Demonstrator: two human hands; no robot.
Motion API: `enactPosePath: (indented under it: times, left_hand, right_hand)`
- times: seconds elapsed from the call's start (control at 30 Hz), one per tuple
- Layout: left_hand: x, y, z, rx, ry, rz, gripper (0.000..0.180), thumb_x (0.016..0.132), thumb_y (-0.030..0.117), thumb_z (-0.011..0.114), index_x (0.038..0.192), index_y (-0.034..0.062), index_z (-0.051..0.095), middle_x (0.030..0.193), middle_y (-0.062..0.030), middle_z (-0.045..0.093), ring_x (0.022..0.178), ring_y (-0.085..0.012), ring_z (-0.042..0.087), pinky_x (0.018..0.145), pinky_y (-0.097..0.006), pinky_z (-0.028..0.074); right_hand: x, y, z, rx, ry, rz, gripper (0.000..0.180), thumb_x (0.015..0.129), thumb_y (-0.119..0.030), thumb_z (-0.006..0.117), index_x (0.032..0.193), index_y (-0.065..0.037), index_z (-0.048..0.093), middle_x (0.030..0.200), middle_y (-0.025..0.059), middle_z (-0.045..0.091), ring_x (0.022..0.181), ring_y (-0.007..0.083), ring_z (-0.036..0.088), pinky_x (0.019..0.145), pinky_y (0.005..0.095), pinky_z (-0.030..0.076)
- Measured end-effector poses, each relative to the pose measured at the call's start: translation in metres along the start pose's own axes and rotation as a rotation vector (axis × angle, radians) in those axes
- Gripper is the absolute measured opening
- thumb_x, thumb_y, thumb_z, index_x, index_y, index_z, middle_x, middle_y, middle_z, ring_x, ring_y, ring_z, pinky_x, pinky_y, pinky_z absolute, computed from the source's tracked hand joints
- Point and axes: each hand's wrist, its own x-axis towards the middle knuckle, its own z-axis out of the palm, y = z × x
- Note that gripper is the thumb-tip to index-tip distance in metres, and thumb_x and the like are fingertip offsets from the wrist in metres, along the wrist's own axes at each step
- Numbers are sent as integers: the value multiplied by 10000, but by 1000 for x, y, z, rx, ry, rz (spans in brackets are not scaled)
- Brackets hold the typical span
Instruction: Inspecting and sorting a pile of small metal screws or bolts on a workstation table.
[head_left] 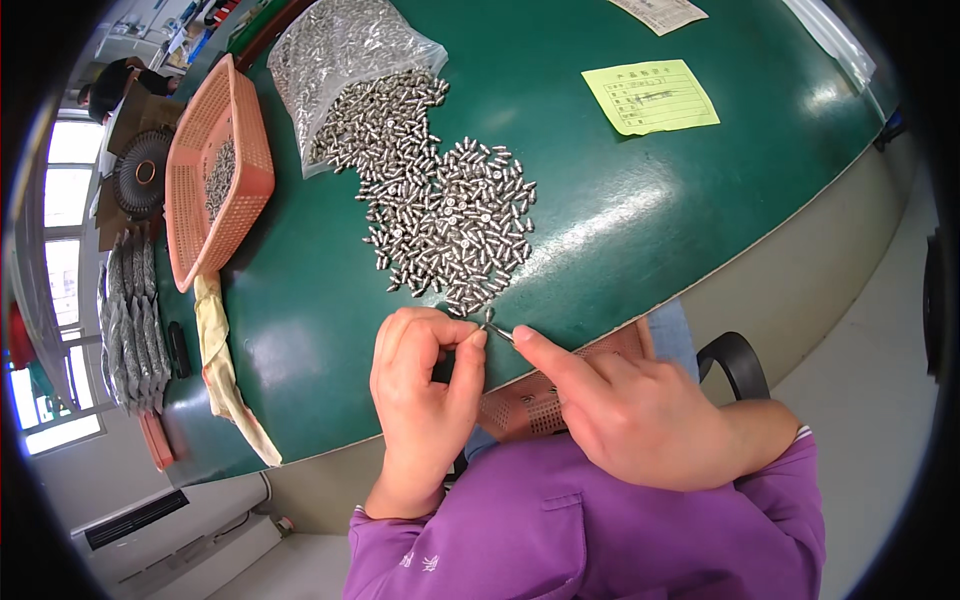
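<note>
Metal pins [450,215] lie heaped mid-bench, spilling from a clear bag [340,60] — the near edge of the pile is just beyond both hands. The left hand [420,395] pinches one pin [487,320] at the green bench's [640,220] front edge, the right hand [625,405] touching it with a fingertip. An orange basket [215,175] sits left — open bench right.

A small silvery metal pin [492,322] sits pinched between fingertips at the near edge of a heap of identical shiny pins [452,215] on the green tabletop.
</note>
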Motion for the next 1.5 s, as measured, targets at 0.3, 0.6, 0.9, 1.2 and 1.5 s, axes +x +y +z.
enactPosePath:
  times: [0.3,0.6,0.9,1.2,1.5]
  left_hand:
    - [0,-1,0,-1,-1,-1,177,765,-49,754,818,43,613,814,-76,612,746,-248,585,675,-365,477]
    - [-1,-3,-1,-12,-4,10,181,763,-51,751,818,43,606,808,-79,604,739,-255,577,671,-367,474]
    - [1,3,-23,-8,-219,163,180,749,-28,770,877,47,667,881,-82,638,832,-285,598,765,-388,486]
    - [19,3,-8,264,-72,304,205,779,-28,741,958,71,731,917,-62,604,859,-272,577,752,-388,474]
    - [14,5,-7,198,-83,293,193,727,-29,760,864,60,657,896,-68,611,833,-275,570,725,-385,465]
  right_hand:
    - [1,-5,-5,-64,-88,45,666,790,-15,679,1445,-28,558,816,21,596,683,151,603,568,304,553]
    - [4,-3,-4,-43,-49,-2,640,850,-124,642,1471,-16,533,677,58,536,502,175,564,461,333,493]
    - [-8,5,-4,132,-19,107,623,874,-44,653,1482,-91,525,878,105,656,698,270,662,609,402,566]
    - [-9,9,-9,130,6,103,629,876,-14,631,1490,-93,519,875,104,662,725,267,661,622,398,565]
    - [-10,6,-5,55,15,70,642,838,-13,636,1470,-59,539,902,52,649,710,218,638,575,345,556]
